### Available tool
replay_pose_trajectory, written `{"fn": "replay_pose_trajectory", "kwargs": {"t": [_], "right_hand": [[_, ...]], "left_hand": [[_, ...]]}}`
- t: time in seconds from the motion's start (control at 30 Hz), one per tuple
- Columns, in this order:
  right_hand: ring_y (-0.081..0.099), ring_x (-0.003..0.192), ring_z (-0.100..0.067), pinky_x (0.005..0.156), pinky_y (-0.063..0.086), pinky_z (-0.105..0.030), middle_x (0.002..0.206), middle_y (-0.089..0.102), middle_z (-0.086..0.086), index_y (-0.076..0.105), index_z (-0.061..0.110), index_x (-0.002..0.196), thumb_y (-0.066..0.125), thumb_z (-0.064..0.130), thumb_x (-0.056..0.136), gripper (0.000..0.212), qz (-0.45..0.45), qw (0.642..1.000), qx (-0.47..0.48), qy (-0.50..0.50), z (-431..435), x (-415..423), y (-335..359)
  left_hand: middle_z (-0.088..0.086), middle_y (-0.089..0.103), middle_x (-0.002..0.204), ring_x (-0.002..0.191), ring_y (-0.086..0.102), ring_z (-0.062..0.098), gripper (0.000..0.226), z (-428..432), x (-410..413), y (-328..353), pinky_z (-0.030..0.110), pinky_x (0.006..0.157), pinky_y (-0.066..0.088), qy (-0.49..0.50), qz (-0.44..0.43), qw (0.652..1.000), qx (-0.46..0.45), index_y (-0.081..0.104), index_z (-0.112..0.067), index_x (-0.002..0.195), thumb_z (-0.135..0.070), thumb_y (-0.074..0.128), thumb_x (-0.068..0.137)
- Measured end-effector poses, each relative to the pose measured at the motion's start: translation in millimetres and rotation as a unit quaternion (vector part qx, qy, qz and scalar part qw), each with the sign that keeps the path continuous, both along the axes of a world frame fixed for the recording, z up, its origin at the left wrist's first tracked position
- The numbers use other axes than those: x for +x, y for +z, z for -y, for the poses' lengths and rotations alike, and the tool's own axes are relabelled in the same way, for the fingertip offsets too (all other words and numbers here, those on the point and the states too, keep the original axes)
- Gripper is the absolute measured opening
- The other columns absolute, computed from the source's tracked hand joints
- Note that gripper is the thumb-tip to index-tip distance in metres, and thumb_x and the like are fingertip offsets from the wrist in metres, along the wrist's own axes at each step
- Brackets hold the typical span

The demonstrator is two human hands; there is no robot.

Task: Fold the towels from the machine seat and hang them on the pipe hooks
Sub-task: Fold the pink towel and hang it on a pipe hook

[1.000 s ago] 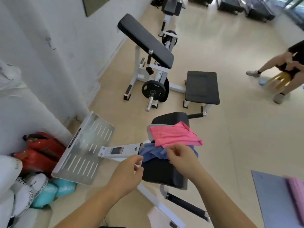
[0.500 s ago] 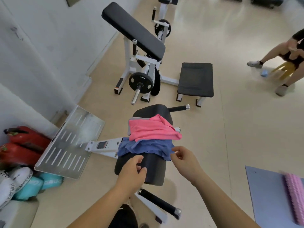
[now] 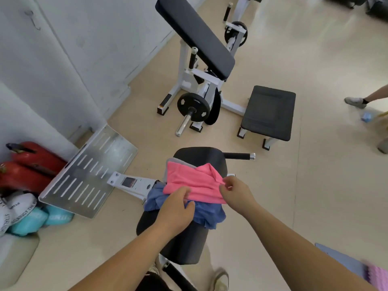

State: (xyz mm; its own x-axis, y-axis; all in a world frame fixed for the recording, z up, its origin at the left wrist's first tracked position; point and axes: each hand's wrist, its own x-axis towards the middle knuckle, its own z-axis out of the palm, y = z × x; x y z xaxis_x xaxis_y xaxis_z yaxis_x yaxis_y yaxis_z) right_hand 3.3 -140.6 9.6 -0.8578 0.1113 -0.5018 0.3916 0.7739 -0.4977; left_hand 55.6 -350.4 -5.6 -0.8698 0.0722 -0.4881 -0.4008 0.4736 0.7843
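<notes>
A pink towel (image 3: 194, 181) lies on top of a crumpled blue towel (image 3: 206, 214) on the black padded machine seat (image 3: 189, 242). A grey cloth edge (image 3: 178, 161) peeks out behind the pink one. My left hand (image 3: 175, 211) grips the near left edge of the pink towel, fingers curled under it. Fingers of my right hand (image 3: 236, 191) pinch the pink towel's right corner. No pipe hooks are in view.
A metal footplate (image 3: 88, 173) juts from the machine at left, with red bags (image 3: 27, 166) and white and teal balls (image 3: 25, 215) by the wall. A curl bench (image 3: 197, 36) with weight plate (image 3: 193, 107) and a black seat (image 3: 268, 112) stand ahead. A person's legs (image 3: 365, 99) are at right.
Both hands moved up from the blue towel's front edge onto the pink towel and took hold of it. The camera came closer to the seat.
</notes>
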Motion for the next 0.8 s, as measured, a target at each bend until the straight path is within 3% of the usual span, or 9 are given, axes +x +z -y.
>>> {"fn": "replay_pose_trajectory", "kwargs": {"t": [0.1, 0.17, 0.23, 0.37, 0.47, 0.57, 0.63, 0.7, 0.8], "right_hand": [[0.06, 0.092, -0.02, 0.08, 0.047, -0.032, 0.108, 0.069, -0.002, 0.062, 0.016, 0.118, 0.052, 0.029, 0.098, 0.026, 0.007, 0.998, 0.034, 0.051, -7.1, -28.3, -18.8], [0.061, 0.084, -0.02, 0.076, 0.05, -0.034, 0.094, 0.069, 0.003, 0.063, 0.021, 0.103, 0.049, 0.037, 0.097, 0.022, 0.013, 0.995, 0.053, 0.084, -15.1, -46.0, -34.8], [0.06, 0.074, -0.016, 0.065, 0.047, -0.031, 0.084, 0.066, 0.004, 0.06, 0.023, 0.089, 0.048, 0.04, 0.097, 0.022, 0.031, 0.992, 0.045, 0.116, -24.4, -61.7, -51.8], [0.06, 0.073, -0.02, 0.061, 0.041, -0.026, 0.08, 0.067, 0.001, 0.065, 0.02, 0.085, 0.056, 0.031, 0.095, 0.017, 0.054, 0.976, 0.033, 0.206, -38.3, -81.7, -78.2], [0.052, 0.064, -0.022, 0.05, 0.03, -0.026, 0.063, 0.056, 0.002, 0.052, 0.02, 0.066, 0.051, 0.019, 0.094, 0.028, 0.029, 0.976, 0.016, 0.213, -47.6, -83.6, -84.3], [0.047, 0.057, -0.015, 0.053, 0.033, -0.028, 0.061, 0.053, 0.003, 0.049, 0.019, 0.066, 0.049, 0.024, 0.098, 0.032, -0.009, 0.982, -0.044, 0.182, -45.8, -82.6, -64.2], [0.043, 0.056, -0.011, 0.055, 0.035, -0.025, 0.061, 0.05, 0.006, 0.047, 0.02, 0.067, 0.051, 0.026, 0.098, 0.032, -0.028, 0.979, -0.081, 0.187, -43.3, -74.3, -41.0], [0.054, 0.064, -0.009, 0.057, 0.041, -0.019, 0.069, 0.061, 0.006, 0.055, 0.024, 0.072, 0.057, 0.023, 0.096, 0.024, -0.052, 0.97, -0.132, 0.199, -47.6, -59.7, -15.1], [0.065, 0.076, -0.017, 0.065, 0.052, -0.026, 0.078, 0.07, 0.0, 0.066, 0.02, 0.081, 0.064, 0.016, 0.095, 0.015, -0.066, 0.945, -0.216, 0.236, -60.8, -37.1, 28.1]], "left_hand": [[-0.001, 0.066, 0.099, 0.093, 0.066, 0.013, 0.038, -14.0, -5.4, -7.2, 0.037, 0.085, 0.059, 0.043, 0.017, 0.999, -0.007, 0.052, -0.027, 0.134, -0.022, 0.056, 0.096], [-0.005, 0.066, 0.095, 0.089, 0.065, 0.01, 0.037, -25.8, -3.3, -12.1, 0.036, 0.083, 0.06, 0.071, 0.025, 0.997, -0.018, 0.052, -0.031, 0.133, -0.026, 0.056, 0.096], [-0.004, 0.066, 0.09, 0.083, 0.066, 0.011, 0.032, -42.5, 0.3, -18.1, 0.036, 0.078, 0.059, 0.099, 0.027, 0.994, -0.03, 0.053, -0.036, 0.126, -0.029, 0.055, 0.095], [0.0, 0.067, 0.09, 0.079, 0.065, 0.019, 0.021, -84.7, 16.4, -21.5, 0.045, 0.075, 0.057, 0.192, 0.009, 0.981, -0.037, 0.058, -0.039, 0.106, -0.025, 0.053, 0.091], [0.011, 0.067, 0.087, 0.079, 0.063, 0.03, 0.025, -114.4, 32.5, -17.1, 0.048, 0.075, 0.053, 0.231, 0.006, 0.972, -0.036, 0.059, -0.04, 0.098, -0.017, 0.052, 0.093], [0.003, 0.067, 0.088, 0.081, 0.064, 0.022, 0.019, -130.9, 40.3, -12.7, 0.043, 0.076, 0.055, 0.277, -0.013, 0.96, -0.035, 0.06, -0.031, 0.1, -0.015, 0.053, 0.094], [-0.006, 0.067, 0.095, 0.084, 0.065, 0.013, 0.023, -141.4, 43.9, -6.3, 0.032, 0.076, 0.055, 0.309, -0.028, 0.95, -0.036, 0.06, -0.033, 0.105, -0.012, 0.055, 0.096], [-0.008, 0.068, 0.099, 0.083, 0.068, 0.009, 0.033, -154.3, 48.1, 8.2, 0.025, 0.074, 0.055, 0.34, -0.056, 0.938, -0.016, 0.06, -0.036, 0.112, -0.007, 0.056, 0.096], [-0.009, 0.063, 0.11, 0.09, 0.066, 0.015, 0.043, -163.7, 47.0, 34.9, 0.036, 0.073, 0.06, 0.355, -0.143, 0.924, -0.009, 0.059, -0.033, 0.124, -0.003, 0.057, 0.094]]}}
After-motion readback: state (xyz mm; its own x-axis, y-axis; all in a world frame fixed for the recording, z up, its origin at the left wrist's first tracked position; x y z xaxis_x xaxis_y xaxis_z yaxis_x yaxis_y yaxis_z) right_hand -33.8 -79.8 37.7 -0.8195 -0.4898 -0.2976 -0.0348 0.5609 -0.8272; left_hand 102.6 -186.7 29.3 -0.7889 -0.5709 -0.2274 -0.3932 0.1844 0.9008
